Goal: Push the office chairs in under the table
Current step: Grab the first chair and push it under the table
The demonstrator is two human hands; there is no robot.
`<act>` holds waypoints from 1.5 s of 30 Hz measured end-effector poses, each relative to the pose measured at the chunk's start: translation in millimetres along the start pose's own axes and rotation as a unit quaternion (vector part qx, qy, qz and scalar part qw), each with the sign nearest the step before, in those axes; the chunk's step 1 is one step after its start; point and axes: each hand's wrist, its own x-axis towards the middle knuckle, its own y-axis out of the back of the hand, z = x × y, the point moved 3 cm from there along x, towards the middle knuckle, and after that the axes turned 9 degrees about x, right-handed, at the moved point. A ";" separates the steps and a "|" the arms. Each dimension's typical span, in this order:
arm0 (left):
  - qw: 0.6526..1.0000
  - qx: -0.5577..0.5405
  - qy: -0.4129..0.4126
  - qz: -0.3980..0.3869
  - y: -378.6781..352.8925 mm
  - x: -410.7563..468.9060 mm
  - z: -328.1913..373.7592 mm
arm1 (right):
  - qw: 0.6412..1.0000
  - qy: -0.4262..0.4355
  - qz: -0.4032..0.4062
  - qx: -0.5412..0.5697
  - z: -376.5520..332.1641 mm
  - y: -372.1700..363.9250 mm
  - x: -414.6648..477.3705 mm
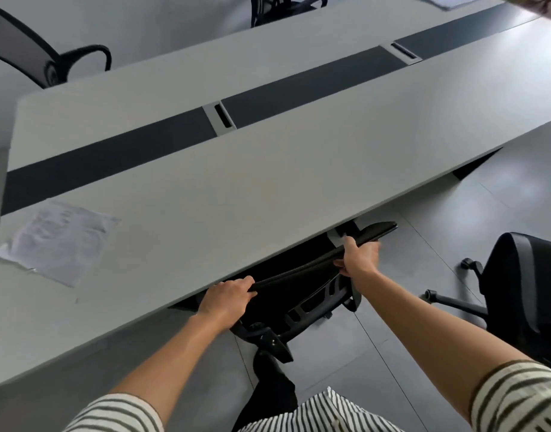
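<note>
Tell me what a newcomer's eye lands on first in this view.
First, the two hands, left and right, gripping the top edge of a black office chair whose seat is already under the near edge of the long grey table. Next, a second black chair standing out on the floor at right, and a crumpled sheet of paper on the table's left end.

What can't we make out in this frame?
- Held chair: the table hides its seat; both the left hand and right hand grip its backrest.
- Paper: print blurred.
- Right chair: partly cut off by the frame edge.
- Far chairs: mostly hidden behind the table.
</note>
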 end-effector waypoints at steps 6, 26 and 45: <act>1.000 0.014 0.001 -0.027 -5.6 10.4 -32.8 | 1.000 0.008 -0.013 0.010 -2.2 -36.4 4.6; 0.998 0.051 -0.024 0.014 -16.8 -16.6 8.2 | 0.999 0.008 -0.031 -0.007 -8.1 -6.5 0.3; 0.985 -0.068 0.104 0.123 20.2 -27.0 92.7 | 0.942 0.159 -0.167 -0.242 14.9 135.5 -18.1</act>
